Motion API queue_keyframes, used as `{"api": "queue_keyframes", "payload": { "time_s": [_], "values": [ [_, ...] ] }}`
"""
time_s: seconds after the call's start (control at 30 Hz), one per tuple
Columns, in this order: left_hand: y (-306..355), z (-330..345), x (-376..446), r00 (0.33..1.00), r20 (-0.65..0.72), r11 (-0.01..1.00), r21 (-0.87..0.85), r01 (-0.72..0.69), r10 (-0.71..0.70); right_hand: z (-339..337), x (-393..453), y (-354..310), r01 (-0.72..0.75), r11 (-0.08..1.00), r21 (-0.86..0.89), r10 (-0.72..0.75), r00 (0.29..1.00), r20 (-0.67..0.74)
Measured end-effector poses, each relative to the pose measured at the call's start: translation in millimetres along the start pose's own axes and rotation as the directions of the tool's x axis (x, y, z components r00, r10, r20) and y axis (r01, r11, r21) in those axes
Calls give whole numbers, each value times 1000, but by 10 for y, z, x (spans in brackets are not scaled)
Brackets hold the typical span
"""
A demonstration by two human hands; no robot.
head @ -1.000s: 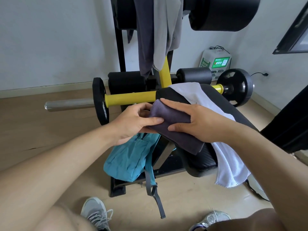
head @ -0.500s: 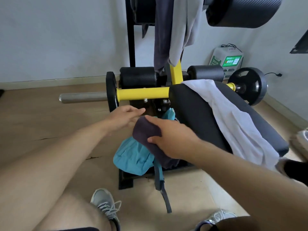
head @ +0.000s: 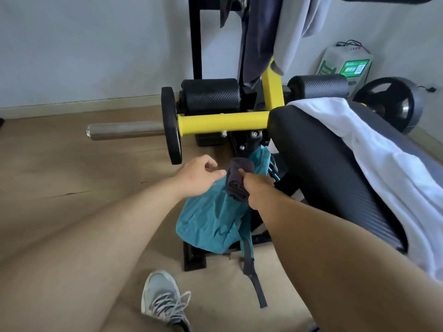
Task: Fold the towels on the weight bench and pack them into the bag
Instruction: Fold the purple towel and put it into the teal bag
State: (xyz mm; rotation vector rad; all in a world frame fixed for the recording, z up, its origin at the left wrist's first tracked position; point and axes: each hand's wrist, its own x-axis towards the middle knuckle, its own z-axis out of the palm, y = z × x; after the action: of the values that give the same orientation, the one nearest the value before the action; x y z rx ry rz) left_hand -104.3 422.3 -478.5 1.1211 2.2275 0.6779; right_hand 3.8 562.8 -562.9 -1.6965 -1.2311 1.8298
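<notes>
A folded dark purple-grey towel point(head: 238, 180) is gripped in my right hand point(head: 257, 188), held just above the teal bag point(head: 211, 221). The bag hangs low against the bench frame, with a grey strap point(head: 254, 276) trailing to the floor. My left hand point(head: 199, 174) hovers just left of the towel at the bag's top, fingers loosely curled, holding nothing that I can see. A white towel point(head: 374, 159) lies draped along the black padded weight bench point(head: 318, 164) on the right.
A yellow bar point(head: 223, 122) with a black weight plate point(head: 171, 125) and a steel sleeve point(head: 124, 131) crosses behind the bag. Grey and dark cloths point(head: 268, 32) hang from the rack above. My grey shoe point(head: 165, 300) is on the wooden floor below.
My right hand carried the folded dark towel off the bench pad, down and left to the teal bag. My left hand let go of the towel and moved beside the bag.
</notes>
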Motion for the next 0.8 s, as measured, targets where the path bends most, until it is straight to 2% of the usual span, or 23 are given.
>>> {"api": "queue_keyframes", "payload": {
  "time_s": [0.13, 0.27, 0.3, 0.33, 0.37, 0.43, 0.47, 0.57, 0.63, 0.67, 0.7, 0.8],
  "values": [
    [-61, 3, 25, 999, 30, 1000, -1, 31, -31, 41, 420, 92, -81, 993, 87, 72, 992, 107],
    [-144, -16, 43, 996, 46, 997, -27, 72, -71, 94, 527, 188, -55, 998, 32, 55, 998, 11],
    [-159, -29, 46, 996, 39, 996, -32, 78, -77, 129, 440, 204, -11, 998, -57, 7, 998, -65],
    [-167, -46, 47, 996, 27, 996, -34, 85, -84, 168, 328, 225, 59, 980, -191, -88, 985, -146],
    [-169, -69, 43, 996, 11, 995, -39, 94, -94, 201, 189, 269, 163, 934, -319, -225, 959, -170],
    [-180, -118, 28, 992, -28, 990, -63, 124, -126, 207, -169, 429, 399, 804, -441, -465, 884, -50],
    [-198, -133, 23, 988, -47, 986, -87, 144, -148, 169, -335, 539, 478, 744, -467, -537, 843, 8],
    [-245, -164, -41, 970, -99, 965, -159, 206, -224, -100, -746, 895, 614, 522, -592, -685, 715, 139],
    [-278, -165, -91, 962, -88, 954, -180, 239, -257, -266, -937, 1049, 709, 343, -616, -720, 620, 311],
    [-292, -166, -122, 960, -76, 948, -198, 250, -269, -323, -1018, 1090, 767, 244, -593, -735, 545, 403],
    [-305, -173, -159, 957, -61, 936, -233, 263, -284, -357, -1102, 1101, 826, 130, -549, -759, 439, 481],
    [-352, -232, -260, 922, 71, 823, -429, 374, -382, -383, -1250, 1021, 879, -253, -404, -818, 28, 574]
  ]
}}
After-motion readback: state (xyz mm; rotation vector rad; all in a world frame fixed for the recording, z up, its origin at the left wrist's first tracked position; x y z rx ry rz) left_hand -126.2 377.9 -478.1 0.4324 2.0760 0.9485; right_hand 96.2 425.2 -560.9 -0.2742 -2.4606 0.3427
